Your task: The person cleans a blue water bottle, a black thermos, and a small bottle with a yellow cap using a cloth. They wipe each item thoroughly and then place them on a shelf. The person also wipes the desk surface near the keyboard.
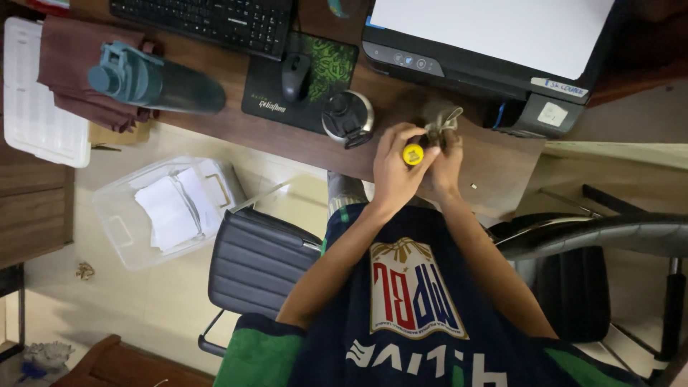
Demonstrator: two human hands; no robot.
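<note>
My left hand (393, 170) is closed around a screwdriver; its yellow handle end (413, 154) faces the camera and the shaft is hidden. My right hand (447, 161) holds a small grey metal part (444, 120) right against the tool's tip side. Both hands meet over the front edge of the brown wooden desk (494, 168), just right of a steel tumbler with a black lid (347, 117). What the metal part is cannot be made out.
On the desk stand a black printer (487, 50), a mouse (294, 75) on a black-green pad, a keyboard (208, 21), and a teal bottle (154, 80) on maroon cloth. A clear bin with papers (168, 208) sits on the floor. Black chairs (258, 261) flank my legs.
</note>
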